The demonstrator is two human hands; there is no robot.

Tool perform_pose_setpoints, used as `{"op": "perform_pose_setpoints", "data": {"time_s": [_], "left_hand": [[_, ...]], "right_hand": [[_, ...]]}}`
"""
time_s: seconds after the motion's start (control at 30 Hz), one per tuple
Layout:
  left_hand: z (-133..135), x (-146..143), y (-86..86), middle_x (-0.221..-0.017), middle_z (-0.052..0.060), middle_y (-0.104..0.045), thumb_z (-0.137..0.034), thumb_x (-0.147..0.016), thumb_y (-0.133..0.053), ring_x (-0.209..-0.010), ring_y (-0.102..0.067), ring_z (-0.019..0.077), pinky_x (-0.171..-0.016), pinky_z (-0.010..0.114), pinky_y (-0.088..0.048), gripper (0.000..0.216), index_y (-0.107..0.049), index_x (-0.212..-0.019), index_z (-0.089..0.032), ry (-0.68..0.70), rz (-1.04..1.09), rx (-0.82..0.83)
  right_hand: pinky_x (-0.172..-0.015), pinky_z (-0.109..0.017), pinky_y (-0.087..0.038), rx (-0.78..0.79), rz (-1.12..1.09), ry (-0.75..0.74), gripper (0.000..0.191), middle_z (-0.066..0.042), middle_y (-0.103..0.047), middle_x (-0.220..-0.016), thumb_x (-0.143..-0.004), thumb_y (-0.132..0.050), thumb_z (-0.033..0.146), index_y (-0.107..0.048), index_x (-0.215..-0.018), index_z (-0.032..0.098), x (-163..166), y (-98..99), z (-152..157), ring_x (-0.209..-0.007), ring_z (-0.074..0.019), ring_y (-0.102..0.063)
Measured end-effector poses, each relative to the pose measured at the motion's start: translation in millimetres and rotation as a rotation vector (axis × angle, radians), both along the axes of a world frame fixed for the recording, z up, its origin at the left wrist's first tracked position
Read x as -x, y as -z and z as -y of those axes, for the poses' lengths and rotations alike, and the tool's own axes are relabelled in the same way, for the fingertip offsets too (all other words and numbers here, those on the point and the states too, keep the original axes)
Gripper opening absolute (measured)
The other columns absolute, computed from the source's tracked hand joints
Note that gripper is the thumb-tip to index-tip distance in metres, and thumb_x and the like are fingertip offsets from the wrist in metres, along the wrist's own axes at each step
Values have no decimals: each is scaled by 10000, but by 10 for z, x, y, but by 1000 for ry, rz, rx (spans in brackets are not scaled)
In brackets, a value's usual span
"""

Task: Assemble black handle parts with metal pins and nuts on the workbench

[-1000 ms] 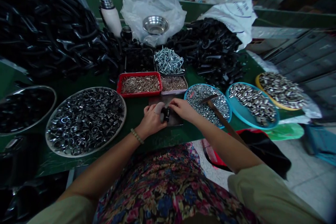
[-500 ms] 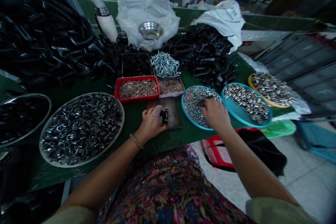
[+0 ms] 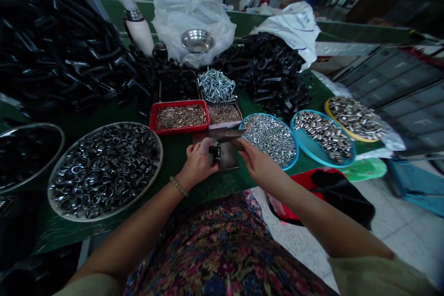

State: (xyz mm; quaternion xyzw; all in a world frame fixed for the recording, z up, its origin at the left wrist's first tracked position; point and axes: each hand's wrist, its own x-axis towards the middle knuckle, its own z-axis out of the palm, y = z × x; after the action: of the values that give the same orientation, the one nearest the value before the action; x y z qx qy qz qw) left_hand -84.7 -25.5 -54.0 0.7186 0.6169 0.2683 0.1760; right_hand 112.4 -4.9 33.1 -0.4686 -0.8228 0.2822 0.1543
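Observation:
My left hand [image 3: 197, 162] is closed around a small black part [image 3: 217, 153], held over a dark metal plate [image 3: 229, 157] on the green table. A pale cover sits on one of its fingers. From the right, my right hand [image 3: 251, 155] reaches in, fingers closed on a flat, blade-like metal tool [image 3: 229, 135]. The tool's left end is close to the black part; whether they touch, I cannot tell. Right of the plate lies a blue tray [image 3: 296, 152] of small shiny nuts.
Behind the plate are a red tray [image 3: 180, 129] of thin pins, a pale tray [image 3: 225, 125] of small pieces and a pile of bolts [image 3: 217, 85]. A round tray [image 3: 161, 152] of black rings stands left. Black handles [image 3: 69, 55] are heaped at the back left.
My right hand has moved left, out of the tray of nuts, bringing the blade-like tool to the black part. My left hand stays in nearly the same place, still holding that part.

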Motion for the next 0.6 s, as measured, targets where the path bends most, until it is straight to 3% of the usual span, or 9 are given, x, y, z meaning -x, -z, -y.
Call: {"op": "perform_pose_setpoints", "data": {"time_s": [0.2,0.37,0.47,0.53,0.6], "left_hand": [[6,30,-33,-1240,123,-597,-272,-728,-631,-1169,-508,296,-1010,458,-270,707,-359,-1378,-209,53,-46,-25],[-36,48,-13,-1225,102,-611,-262,-774,-593,-1145,-503,314,-1014,498,-253,514,-539,-1284,-306,142,-226,-88],[-73,46,22,-1232,103,-613,-279,-775,-595,-1151,-505,311,-1004,489,-266,504,-552,-1276,-308,157,-260,-95],[-82,40,37,-1236,107,-614,-292,-771,-598,-1152,-516,301,-1000,466,-281,535,-519,-1300,-281,147,-249,-78],[-77,34,48,-1219,108,-622,-298,-745,-617,-1137,-540,287,-1005,446,-290,594,-464,-1316,-235,99,-190,-61]], "right_hand": [[-838,-414,-504,64,156,33,381,-148,-675,-1143,-973,-364,283,-484,-1320,182,-98,110,-98,-975,-285,-674],[-780,-398,-519,-78,426,384,447,-171,-628,-1224,-989,-348,316,-386,-1420,202,-611,281,-279,-971,-301,-678],[-743,-415,-530,-92,612,499,480,-188,-619,-1212,-989,-344,357,-359,-1445,207,-866,370,-370,-921,-317,-689],[-776,-424,-531,-80,584,526,473,-176,-621,-1218,-987,-354,348,-364,-1439,209,-934,392,-356,-956,-315,-682],[-858,-419,-519,-74,411,477,450,-155,-614,-1259,-987,-353,309,-372,-1423,198,-897,362,-272,-1050,-294,-655]]}}
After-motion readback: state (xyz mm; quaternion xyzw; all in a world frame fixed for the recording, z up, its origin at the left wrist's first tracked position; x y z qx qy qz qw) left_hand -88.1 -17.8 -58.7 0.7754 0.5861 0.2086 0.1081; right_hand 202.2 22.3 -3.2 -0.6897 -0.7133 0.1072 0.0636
